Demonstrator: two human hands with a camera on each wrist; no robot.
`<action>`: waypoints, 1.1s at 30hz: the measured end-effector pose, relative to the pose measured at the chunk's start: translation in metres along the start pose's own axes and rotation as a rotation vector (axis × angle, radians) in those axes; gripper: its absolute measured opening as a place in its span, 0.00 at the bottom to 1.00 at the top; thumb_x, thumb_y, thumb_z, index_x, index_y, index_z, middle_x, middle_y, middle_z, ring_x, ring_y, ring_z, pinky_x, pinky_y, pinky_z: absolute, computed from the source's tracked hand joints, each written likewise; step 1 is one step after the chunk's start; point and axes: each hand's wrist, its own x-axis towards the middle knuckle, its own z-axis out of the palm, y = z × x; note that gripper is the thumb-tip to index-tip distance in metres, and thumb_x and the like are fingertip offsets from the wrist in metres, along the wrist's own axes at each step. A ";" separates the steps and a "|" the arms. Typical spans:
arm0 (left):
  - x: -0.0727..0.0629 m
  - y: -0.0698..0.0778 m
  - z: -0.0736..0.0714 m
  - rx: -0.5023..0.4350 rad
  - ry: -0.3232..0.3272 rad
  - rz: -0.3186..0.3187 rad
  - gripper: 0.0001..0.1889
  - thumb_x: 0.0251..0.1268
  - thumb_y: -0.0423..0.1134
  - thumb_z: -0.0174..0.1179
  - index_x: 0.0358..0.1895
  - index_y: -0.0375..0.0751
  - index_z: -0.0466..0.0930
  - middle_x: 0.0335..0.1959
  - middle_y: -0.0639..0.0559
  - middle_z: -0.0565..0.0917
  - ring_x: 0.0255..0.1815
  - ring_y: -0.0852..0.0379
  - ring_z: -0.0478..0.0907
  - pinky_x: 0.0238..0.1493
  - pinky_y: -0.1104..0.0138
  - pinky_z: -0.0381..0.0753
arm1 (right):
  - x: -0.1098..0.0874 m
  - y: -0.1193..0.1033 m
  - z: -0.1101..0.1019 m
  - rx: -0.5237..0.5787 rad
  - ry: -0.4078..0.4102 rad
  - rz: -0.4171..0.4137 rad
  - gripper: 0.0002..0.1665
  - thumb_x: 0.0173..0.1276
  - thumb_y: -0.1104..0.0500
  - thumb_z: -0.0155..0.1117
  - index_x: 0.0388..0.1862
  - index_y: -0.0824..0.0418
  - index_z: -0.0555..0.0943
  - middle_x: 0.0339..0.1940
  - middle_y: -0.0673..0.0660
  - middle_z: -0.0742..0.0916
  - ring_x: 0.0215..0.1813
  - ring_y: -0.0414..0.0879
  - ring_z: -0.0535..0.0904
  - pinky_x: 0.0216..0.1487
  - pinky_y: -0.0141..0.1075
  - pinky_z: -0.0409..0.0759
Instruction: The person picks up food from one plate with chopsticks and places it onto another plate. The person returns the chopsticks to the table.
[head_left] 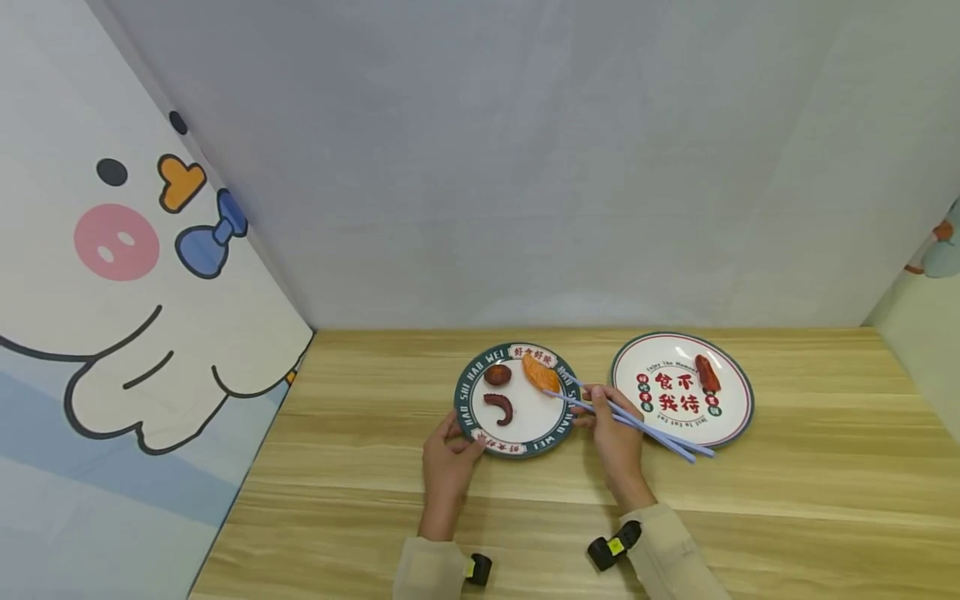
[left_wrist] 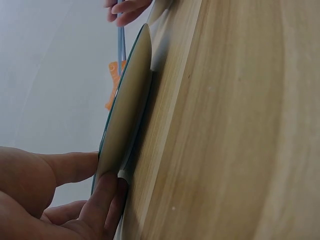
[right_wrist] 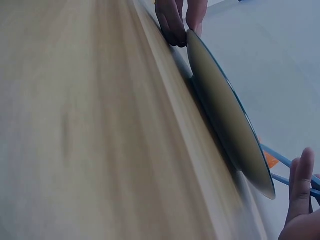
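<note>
My left hand (head_left: pixel 447 468) pinches the near left rim of a green-rimmed plate (head_left: pixel 534 423), thumb on top and fingers beneath, as the left wrist view shows. In my right hand (head_left: pixel 619 446) is a pair of light blue chopsticks (head_left: pixel 663 435). Their tips reach over the plate's right side to an orange, pale-striped food piece (head_left: pixel 538 374), one tip on either side of it. Left of this piece lie a round brown food piece (head_left: pixel 497 375) and, below it, a dark red curled tentacle (head_left: pixel 500 408).
A white plate (head_left: pixel 678 433) with red lettering stands to the right, with a dark red food piece (head_left: pixel 707 373) on its right part. Both plates stand on a wood-grain table (head_left: pixel 825 483). Behind it hangs a pale cloth (head_left: pixel 562 167); a cartoon-printed panel (head_left: pixel 150 333) borders the left.
</note>
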 end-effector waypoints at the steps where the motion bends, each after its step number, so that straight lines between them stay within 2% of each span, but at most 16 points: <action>1: 0.000 0.000 0.000 0.001 0.000 0.001 0.35 0.62 0.21 0.70 0.73 0.22 0.69 0.54 0.32 0.81 0.39 0.54 0.81 0.34 0.74 0.82 | 0.000 0.001 0.001 0.001 -0.001 0.002 0.20 0.85 0.66 0.51 0.59 0.87 0.76 0.43 0.62 0.86 0.34 0.41 0.88 0.36 0.32 0.89; 9: 0.001 0.000 0.001 0.001 0.002 0.002 0.35 0.61 0.21 0.70 0.73 0.22 0.69 0.53 0.33 0.81 0.39 0.54 0.81 0.34 0.74 0.82 | 0.002 0.004 0.006 0.011 0.015 0.022 0.20 0.85 0.67 0.51 0.58 0.87 0.76 0.41 0.61 0.84 0.34 0.40 0.88 0.37 0.30 0.89; 18: 0.000 0.000 0.000 0.010 -0.001 0.000 0.35 0.62 0.21 0.70 0.74 0.23 0.69 0.54 0.33 0.81 0.38 0.54 0.82 0.34 0.74 0.82 | 0.004 0.008 0.010 -0.008 0.027 0.037 0.20 0.85 0.66 0.50 0.58 0.86 0.78 0.43 0.65 0.84 0.33 0.38 0.88 0.39 0.31 0.89; 25: -0.001 -0.001 0.000 0.012 0.000 -0.003 0.35 0.62 0.21 0.70 0.74 0.23 0.69 0.54 0.34 0.81 0.40 0.53 0.83 0.36 0.73 0.84 | 0.005 0.012 0.014 -0.008 0.049 0.027 0.20 0.85 0.67 0.50 0.56 0.87 0.77 0.40 0.63 0.87 0.33 0.37 0.88 0.39 0.31 0.89; 33: -0.001 -0.001 0.000 0.007 0.004 0.003 0.35 0.61 0.20 0.70 0.73 0.23 0.70 0.54 0.33 0.81 0.40 0.52 0.83 0.36 0.73 0.84 | 0.007 0.012 0.014 -0.043 0.080 0.036 0.21 0.85 0.65 0.50 0.54 0.86 0.79 0.43 0.71 0.88 0.31 0.36 0.89 0.40 0.30 0.89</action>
